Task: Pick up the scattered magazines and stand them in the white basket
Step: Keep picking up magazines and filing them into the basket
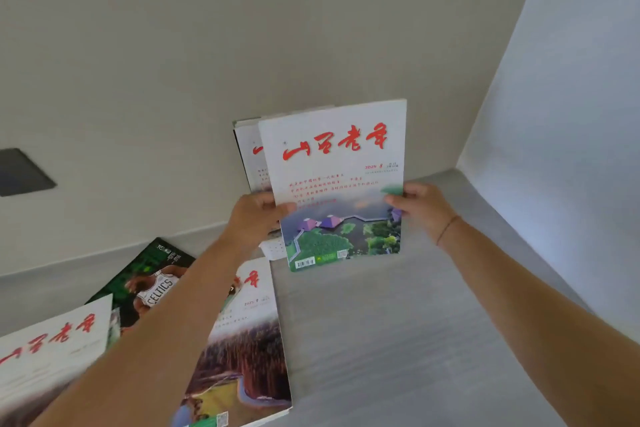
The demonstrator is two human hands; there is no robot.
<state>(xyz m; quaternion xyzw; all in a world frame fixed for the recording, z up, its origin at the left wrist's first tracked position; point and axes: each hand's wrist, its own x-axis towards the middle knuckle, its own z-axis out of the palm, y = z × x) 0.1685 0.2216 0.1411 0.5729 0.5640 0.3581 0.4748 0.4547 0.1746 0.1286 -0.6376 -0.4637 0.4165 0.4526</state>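
I hold a white magazine with red calligraphy and a green lake picture (337, 184) upright in both hands, above the grey table. My left hand (254, 218) grips its left edge and my right hand (420, 206) pinches its right edge. Behind it other magazines (247, 152) stand upright against the wall. Only a small perforated corner of the white basket (273, 248) shows below my left hand. On the table lie a magazine with a brown forest cover (242, 350), a dark Celtics basketball magazine (152, 274) and another white red-lettered magazine (52, 347).
The grey table (398, 340) meets pale walls at the back and right, forming a corner (457, 166). A dark square panel (20, 172) is set in the back wall at the left.
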